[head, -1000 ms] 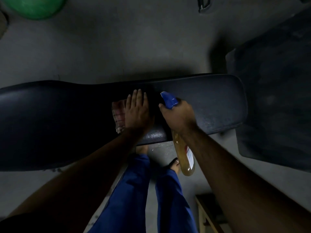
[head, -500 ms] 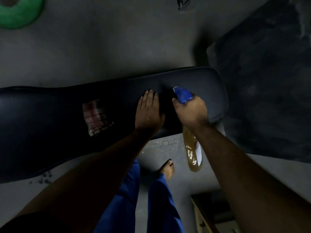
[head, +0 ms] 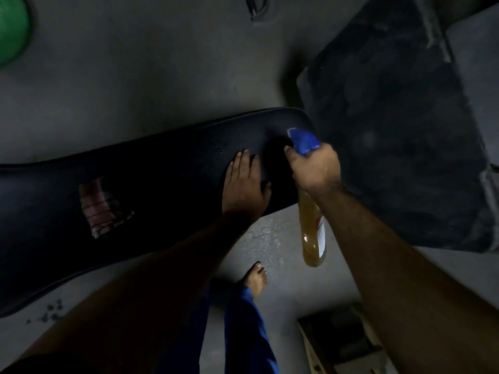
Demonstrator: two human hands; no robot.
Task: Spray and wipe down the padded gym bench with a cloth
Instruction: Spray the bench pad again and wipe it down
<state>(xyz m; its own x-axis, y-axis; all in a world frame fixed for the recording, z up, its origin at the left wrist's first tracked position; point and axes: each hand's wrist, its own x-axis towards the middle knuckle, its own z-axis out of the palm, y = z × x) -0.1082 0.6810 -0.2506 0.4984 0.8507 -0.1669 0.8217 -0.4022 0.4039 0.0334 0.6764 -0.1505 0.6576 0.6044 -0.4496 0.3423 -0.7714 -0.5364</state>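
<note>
The black padded gym bench (head: pixel 167 168) runs from the left edge to the centre right of the head view. A checked cloth (head: pixel 101 207) lies loose on its pad, well left of both hands. My left hand (head: pixel 244 186) rests flat on the pad near the bench's right end, fingers apart, holding nothing. My right hand (head: pixel 314 166) grips a spray bottle (head: pixel 312 230) of amber liquid by its neck. The bottle's blue nozzle (head: pixel 302 140) points at the bench's right end. A few droplets glint on the pad just above my left fingers.
A dark rubber mat (head: pixel 399 125) lies on the grey floor right of the bench. A green weight plate (head: pixel 10 31) sits at the top left. A wooden box (head: pixel 340 344) stands at the bottom right. My bare foot (head: pixel 256 276) and blue trouser legs are below the bench.
My left hand has come off the cloth and slid right along the pad, leaving the cloth behind. My right hand with the bottle has moved to the bench's right end.
</note>
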